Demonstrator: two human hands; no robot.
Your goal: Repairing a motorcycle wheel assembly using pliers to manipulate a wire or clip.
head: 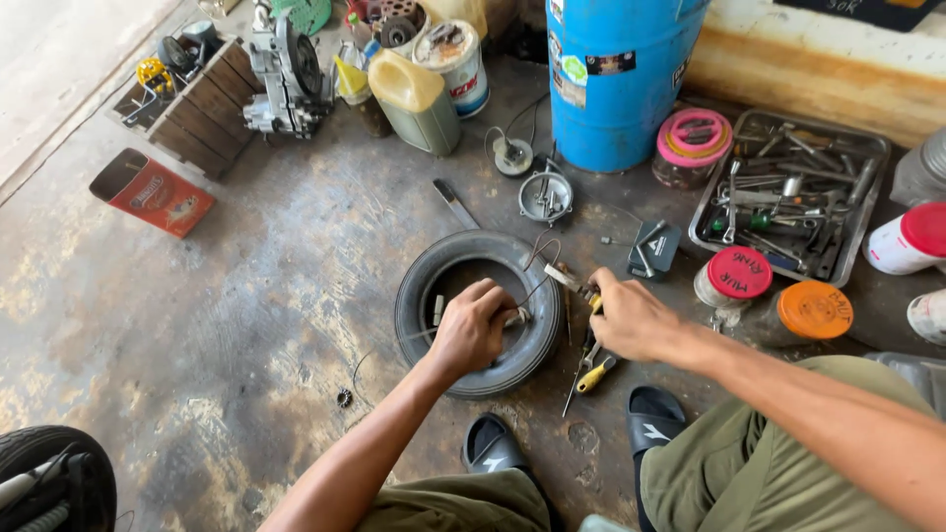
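From the head camera, the person squatted over a stained concrete floor [276, 296] with a small black tyre [532, 345] lying flat just ahead of two black sandals [493, 448]. The left hand [473, 330] sat over the tyre's open middle, its grip curled tight around a small metal part [519, 316], from which a thin wire [540, 258] looped up over the tyre's far rim. The right hand [631, 317] rested just beside the tyre's right edge, fingers closed around a yellow-handled tool [594, 303] whose tip pointed toward the left hand; what the tip touched was too small to tell. A second yellow-handled screwdriver [594, 375] lay on the floor beneath that hand. Farther off stood a blue drum [616, 79], a metal tray of wrenches [867, 158], several lidded jars [739, 276] and a round metal housing [545, 195]. Judging by the pose, the work stood at a fitting or loosening stage: one hand steadying the small part, the other bringing the tool to it. The next move would seem to call for a steady left grip and a careful, well-aimed seating of the tool tip, keeping the wire out of the way.
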